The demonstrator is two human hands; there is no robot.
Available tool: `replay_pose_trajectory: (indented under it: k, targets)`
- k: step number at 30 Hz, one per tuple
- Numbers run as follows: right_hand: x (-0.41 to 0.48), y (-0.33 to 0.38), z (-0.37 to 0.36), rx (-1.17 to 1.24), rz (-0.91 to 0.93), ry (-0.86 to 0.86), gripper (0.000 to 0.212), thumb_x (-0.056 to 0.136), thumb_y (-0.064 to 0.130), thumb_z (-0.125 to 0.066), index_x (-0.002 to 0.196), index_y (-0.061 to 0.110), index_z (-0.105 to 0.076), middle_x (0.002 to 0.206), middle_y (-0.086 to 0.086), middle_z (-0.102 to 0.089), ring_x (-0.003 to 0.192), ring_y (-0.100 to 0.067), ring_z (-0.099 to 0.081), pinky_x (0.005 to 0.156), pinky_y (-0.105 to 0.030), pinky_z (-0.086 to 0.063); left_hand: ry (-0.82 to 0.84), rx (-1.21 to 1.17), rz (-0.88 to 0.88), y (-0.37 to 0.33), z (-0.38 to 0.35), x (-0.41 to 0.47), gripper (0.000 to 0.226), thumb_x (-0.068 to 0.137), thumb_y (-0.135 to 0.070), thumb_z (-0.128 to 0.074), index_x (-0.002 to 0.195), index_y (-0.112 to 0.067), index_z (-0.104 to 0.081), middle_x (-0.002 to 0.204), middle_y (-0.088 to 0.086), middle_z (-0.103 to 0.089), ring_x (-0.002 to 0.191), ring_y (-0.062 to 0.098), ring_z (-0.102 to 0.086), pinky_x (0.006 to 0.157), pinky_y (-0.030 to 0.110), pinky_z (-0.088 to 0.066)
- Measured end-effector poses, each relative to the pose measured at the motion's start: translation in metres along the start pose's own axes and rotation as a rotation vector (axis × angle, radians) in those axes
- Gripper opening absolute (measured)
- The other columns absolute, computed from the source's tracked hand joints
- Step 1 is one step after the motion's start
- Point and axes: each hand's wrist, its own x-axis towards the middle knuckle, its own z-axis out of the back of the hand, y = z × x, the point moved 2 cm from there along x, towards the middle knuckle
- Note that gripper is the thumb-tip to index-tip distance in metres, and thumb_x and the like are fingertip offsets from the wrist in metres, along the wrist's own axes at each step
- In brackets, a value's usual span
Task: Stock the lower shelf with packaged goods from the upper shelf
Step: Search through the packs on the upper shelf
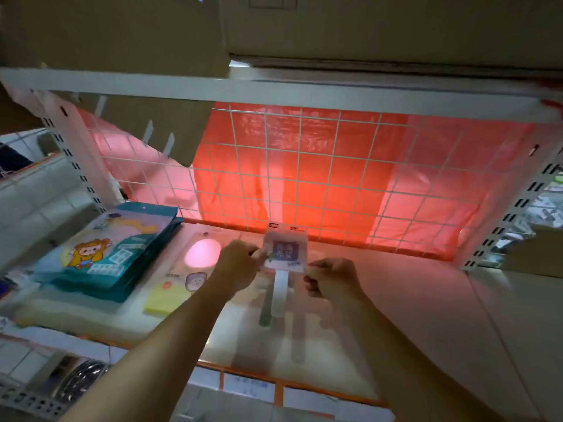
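Note:
A small clear packet [285, 249] with a dark printed label and long white and green handles hanging below it is held over the middle of the lower shelf [411, 300]. My left hand [239, 263] pinches its left edge. My right hand [332, 277] pinches its lower right corner. Both forearms reach in from below. On the shelf's left lies a stack of teal pouches [112, 254] with a cartoon figure. Beside it lies a flat clear pack [189, 269] with a pink oval and yellow pad.
A white wire grid [335, 178] backed by red plastic sheet closes the shelf's rear. Cardboard boxes [380, 25] sit on the upper shelf [274, 88] overhead. Perforated white uprights [511, 214] flank both sides. An orange-trimmed price rail [274, 382] runs along the front edge.

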Motion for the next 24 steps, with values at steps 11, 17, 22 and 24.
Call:
replay_pose_trajectory:
  k: [11,17,22,24]
  targets:
    - [0.024,-0.038,-0.024,-0.240,0.031,-0.146,0.022,0.079,0.005,-0.061,0.057,0.008,-0.066,0.050,-0.008,-0.062,0.044,-0.020,-0.054,0.044,-0.029,-0.043,0.068,0.091,0.014,0.039,-0.026,0.022,0.029,0.099,-0.031,-0.048,0.084,-0.014,-0.066,0.070,-0.002,-0.061,0.061,0.008,-0.052,0.050,0.018,-0.031]
    - [0.024,-0.047,-0.028,-0.379,0.121,-0.143,0.016,0.085,0.008,-0.063,0.071,0.008,-0.071,0.070,-0.009,-0.069,0.068,-0.025,-0.066,0.065,-0.040,-0.056,0.096,0.130,0.032,0.052,-0.036,0.025,0.029,0.100,-0.027,-0.045,0.089,-0.013,-0.069,0.074,-0.003,-0.058,0.059,0.004,-0.048,0.050,0.017,-0.030]
    - [0.021,-0.051,-0.030,-0.374,0.157,-0.117,0.010,0.088,0.010,-0.066,0.086,0.012,-0.075,0.072,0.002,-0.068,0.062,-0.010,-0.060,0.059,-0.024,-0.045,0.112,0.133,0.034,0.055,-0.033,0.024,0.030,0.100,-0.028,-0.045,0.091,-0.012,-0.069,0.072,-0.004,-0.056,0.057,0.002,-0.045,0.048,0.015,-0.028]
    - [0.020,-0.051,-0.031,-0.359,0.173,-0.120,0.011,0.089,0.010,-0.065,0.090,0.012,-0.076,0.073,0.003,-0.068,0.061,-0.009,-0.058,0.059,-0.023,-0.044,0.157,0.129,0.048,0.055,-0.032,0.023,0.031,0.101,-0.031,-0.042,0.094,-0.014,-0.067,0.072,-0.004,-0.055,0.059,0.001,-0.045,0.049,0.016,-0.029]
